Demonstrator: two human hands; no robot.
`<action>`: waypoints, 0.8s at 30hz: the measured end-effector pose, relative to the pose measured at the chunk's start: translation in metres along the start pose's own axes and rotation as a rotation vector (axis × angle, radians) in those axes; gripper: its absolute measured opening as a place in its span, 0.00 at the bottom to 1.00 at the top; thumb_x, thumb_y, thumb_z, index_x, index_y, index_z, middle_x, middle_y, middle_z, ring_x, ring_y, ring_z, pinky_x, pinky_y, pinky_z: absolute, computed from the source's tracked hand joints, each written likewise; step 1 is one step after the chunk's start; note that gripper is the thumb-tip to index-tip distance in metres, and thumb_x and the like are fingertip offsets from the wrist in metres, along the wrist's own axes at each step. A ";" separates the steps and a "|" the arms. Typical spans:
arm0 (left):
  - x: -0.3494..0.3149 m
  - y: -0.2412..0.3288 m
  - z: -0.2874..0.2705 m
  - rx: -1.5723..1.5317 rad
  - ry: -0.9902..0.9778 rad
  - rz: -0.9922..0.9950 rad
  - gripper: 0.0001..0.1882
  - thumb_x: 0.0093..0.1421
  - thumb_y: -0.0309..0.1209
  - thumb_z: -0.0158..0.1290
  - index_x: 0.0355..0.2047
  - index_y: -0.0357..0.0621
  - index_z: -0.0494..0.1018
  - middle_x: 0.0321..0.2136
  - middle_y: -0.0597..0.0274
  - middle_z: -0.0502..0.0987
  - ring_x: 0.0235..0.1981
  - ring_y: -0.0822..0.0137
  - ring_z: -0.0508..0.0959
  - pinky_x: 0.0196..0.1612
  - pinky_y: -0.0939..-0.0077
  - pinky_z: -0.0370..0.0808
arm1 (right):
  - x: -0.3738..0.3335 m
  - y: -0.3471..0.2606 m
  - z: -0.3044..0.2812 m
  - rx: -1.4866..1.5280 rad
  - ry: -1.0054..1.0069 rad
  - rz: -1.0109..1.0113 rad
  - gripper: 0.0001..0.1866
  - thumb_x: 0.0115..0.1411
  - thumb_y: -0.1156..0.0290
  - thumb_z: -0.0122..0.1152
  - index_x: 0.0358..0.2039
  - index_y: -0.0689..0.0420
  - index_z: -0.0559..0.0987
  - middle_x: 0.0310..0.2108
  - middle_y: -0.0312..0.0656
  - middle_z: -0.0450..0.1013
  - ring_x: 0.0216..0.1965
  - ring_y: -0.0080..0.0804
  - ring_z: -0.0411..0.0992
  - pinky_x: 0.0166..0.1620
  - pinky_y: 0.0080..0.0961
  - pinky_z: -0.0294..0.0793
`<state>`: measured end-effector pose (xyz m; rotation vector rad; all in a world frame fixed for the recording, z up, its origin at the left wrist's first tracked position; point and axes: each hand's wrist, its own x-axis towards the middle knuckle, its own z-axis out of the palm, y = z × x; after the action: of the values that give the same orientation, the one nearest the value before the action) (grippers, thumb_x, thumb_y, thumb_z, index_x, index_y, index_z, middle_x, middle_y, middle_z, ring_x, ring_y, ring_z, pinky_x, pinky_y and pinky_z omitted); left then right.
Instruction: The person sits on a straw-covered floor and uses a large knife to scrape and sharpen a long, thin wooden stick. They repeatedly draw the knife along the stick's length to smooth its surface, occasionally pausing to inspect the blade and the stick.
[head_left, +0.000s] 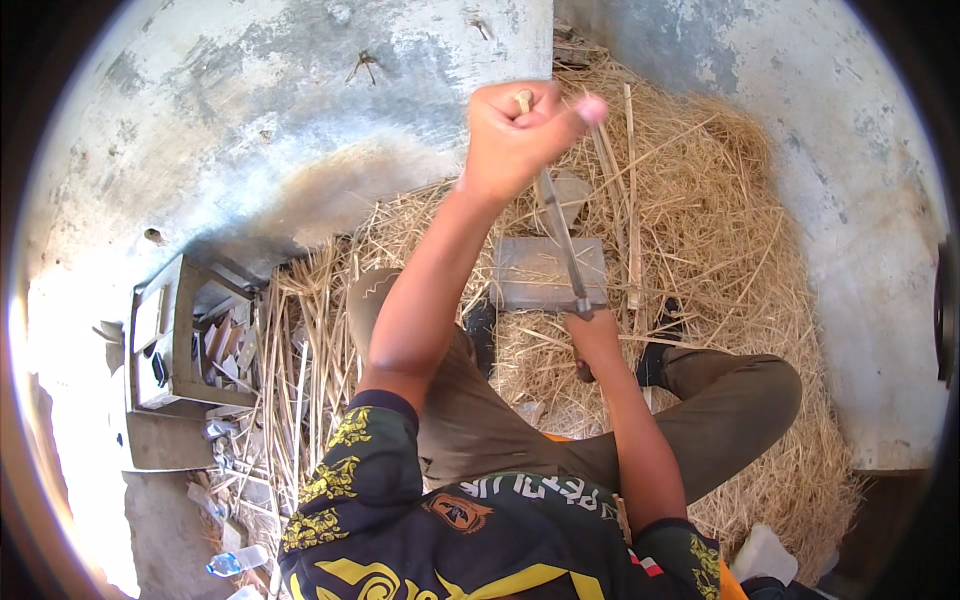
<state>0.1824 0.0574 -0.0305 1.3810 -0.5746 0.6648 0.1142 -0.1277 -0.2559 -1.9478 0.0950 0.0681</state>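
My left hand (520,130) is raised in a fist, shut on the wooden handle of a long thin metal tool (562,240). The tool slants down to the front edge of a flat grey block (530,272) lying on straw. My right hand (597,345) rests low at that front edge, just under the tool's lower end. Its fingers curl downward, and what they hold is hidden. A thin pale stick (632,200) lies upright in the picture along the block's right side.
Loose straw (720,230) covers the concrete floor (250,110) around my knees and dark shoes (655,365). A grey open box (170,340) with scraps inside stands to my left. A plastic bottle (235,560) lies near the lower left.
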 end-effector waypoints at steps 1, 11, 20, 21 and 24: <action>-0.003 0.000 -0.003 -0.055 0.006 0.027 0.31 0.62 0.30 0.63 0.11 0.53 0.53 0.10 0.77 0.59 0.12 0.82 0.57 0.16 0.82 0.52 | 0.003 0.008 -0.002 -0.218 -0.106 0.085 0.13 0.57 0.69 0.64 0.22 0.65 0.78 0.15 0.38 0.70 0.20 0.21 0.67 0.27 0.31 0.67; -0.011 -0.014 -0.007 -0.154 -0.041 0.022 0.29 0.64 0.31 0.58 0.12 0.50 0.53 0.12 0.75 0.55 0.13 0.79 0.53 0.18 0.76 0.50 | 0.014 -0.030 -0.014 0.151 0.028 -0.131 0.17 0.54 0.64 0.63 0.22 0.68 0.77 0.16 0.47 0.72 0.18 0.35 0.69 0.28 0.37 0.68; -0.022 -0.005 0.004 -0.222 0.033 -0.051 0.27 0.66 0.42 0.51 0.13 0.52 0.53 0.12 0.76 0.51 0.13 0.79 0.51 0.16 0.76 0.48 | 0.037 0.027 -0.001 -0.058 -0.200 0.183 0.14 0.52 0.64 0.63 0.26 0.64 0.83 0.24 0.55 0.79 0.30 0.54 0.79 0.37 0.44 0.77; -0.019 0.001 -0.001 -0.253 0.040 -0.011 0.27 0.66 0.44 0.50 0.14 0.52 0.53 0.12 0.77 0.50 0.13 0.78 0.50 0.16 0.76 0.47 | 0.034 0.016 -0.003 -0.136 -0.191 0.122 0.13 0.52 0.64 0.63 0.26 0.64 0.82 0.24 0.54 0.79 0.30 0.54 0.79 0.37 0.44 0.77; -0.016 0.032 -0.020 -0.346 0.022 0.164 0.26 0.67 0.50 0.44 0.16 0.54 0.53 0.11 0.78 0.48 0.12 0.78 0.46 0.15 0.76 0.44 | 0.012 -0.022 -0.014 -0.304 -0.135 -0.025 0.14 0.53 0.63 0.63 0.26 0.63 0.82 0.23 0.53 0.78 0.29 0.54 0.79 0.37 0.43 0.76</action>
<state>0.1481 0.0780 -0.0225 1.0096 -0.7534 0.6753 0.1286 -0.1328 -0.2319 -2.2412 -0.0312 0.2074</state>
